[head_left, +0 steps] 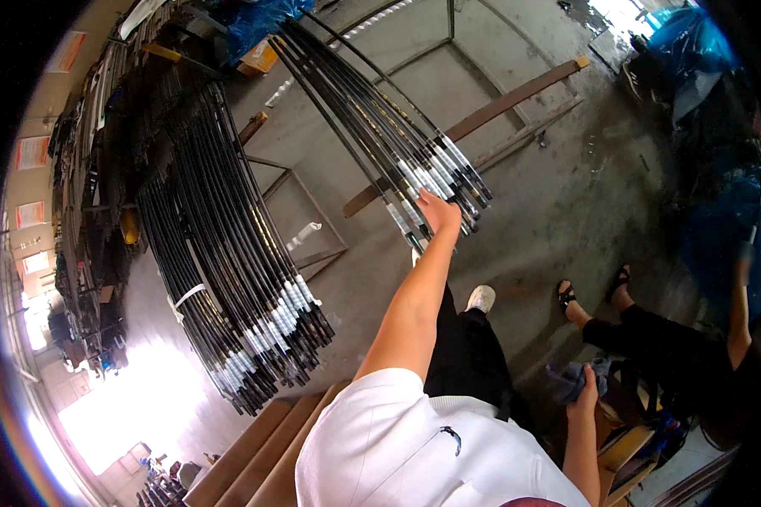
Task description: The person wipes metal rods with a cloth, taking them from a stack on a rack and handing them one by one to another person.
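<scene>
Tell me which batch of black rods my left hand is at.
The smaller batch, at the top centre: your left hand is at its white-banded ends. The larger batch, further left, has no hand at it.

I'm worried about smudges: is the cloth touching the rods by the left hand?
Apart. The head view shows the blue-grey cloth in the right hand, with grey floor between it and the black rods by the left hand.
</scene>
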Motion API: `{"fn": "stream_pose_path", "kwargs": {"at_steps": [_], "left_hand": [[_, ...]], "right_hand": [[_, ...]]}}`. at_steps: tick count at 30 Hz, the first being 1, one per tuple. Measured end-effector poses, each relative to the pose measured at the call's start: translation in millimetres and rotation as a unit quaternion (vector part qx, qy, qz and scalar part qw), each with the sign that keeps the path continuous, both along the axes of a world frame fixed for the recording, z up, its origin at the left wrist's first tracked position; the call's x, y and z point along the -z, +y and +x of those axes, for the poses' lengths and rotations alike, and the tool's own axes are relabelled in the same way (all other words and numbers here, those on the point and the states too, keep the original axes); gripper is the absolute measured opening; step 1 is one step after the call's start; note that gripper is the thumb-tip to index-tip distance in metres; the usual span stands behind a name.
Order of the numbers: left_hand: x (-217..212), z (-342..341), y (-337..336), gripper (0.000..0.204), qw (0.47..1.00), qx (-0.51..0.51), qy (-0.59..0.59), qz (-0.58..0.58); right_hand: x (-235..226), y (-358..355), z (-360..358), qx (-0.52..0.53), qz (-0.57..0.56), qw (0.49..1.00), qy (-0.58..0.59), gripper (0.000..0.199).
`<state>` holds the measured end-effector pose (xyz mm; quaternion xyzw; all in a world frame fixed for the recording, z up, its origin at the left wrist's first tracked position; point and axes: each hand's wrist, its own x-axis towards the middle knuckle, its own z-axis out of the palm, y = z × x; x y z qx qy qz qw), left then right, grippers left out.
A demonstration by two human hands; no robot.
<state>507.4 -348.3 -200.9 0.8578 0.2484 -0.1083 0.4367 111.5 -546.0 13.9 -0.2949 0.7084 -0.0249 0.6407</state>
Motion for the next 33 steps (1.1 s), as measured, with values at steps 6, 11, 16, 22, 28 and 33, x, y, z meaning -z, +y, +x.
{"fn": "stream_pose_path", "kwargs": {"at_steps": [6, 11, 16, 22, 28, 33], "left_hand": [[23, -8, 29, 0.067, 0.986, 0.156, -0.046, 0.045], [-12, -3, 29, 0.055, 0.992, 0.119, -0.012, 0.045], [-145, -53, 4, 0.057, 0.853, 0.28, 0.239, -0.371], [-251, -153, -28, 0.048, 0.718, 0.276, 0.261, -0.583], [-274, -179, -33, 0.017, 0.876, 0.367, -0.145, -0.277], [-289, -191, -18, 0.028, 0.902, 0.328, -0.187, -0.211]], "right_hand": [[3, 32, 45, -0.02, 0.038, 0.999, 0.021, 0.049], [-9, 30, 61, -0.048, 0.054, 0.986, -0.152, 0.041], [-47, 23, 119, -0.104, 0.099, 0.91, -0.389, 0.048], [-98, 38, 153, -0.181, 0.102, 0.854, -0.476, 0.043], [-109, 27, 121, -0.217, 0.022, 0.878, -0.427, 0.04], [-92, 1, 95, -0.164, -0.078, 0.906, -0.382, 0.037]]}}
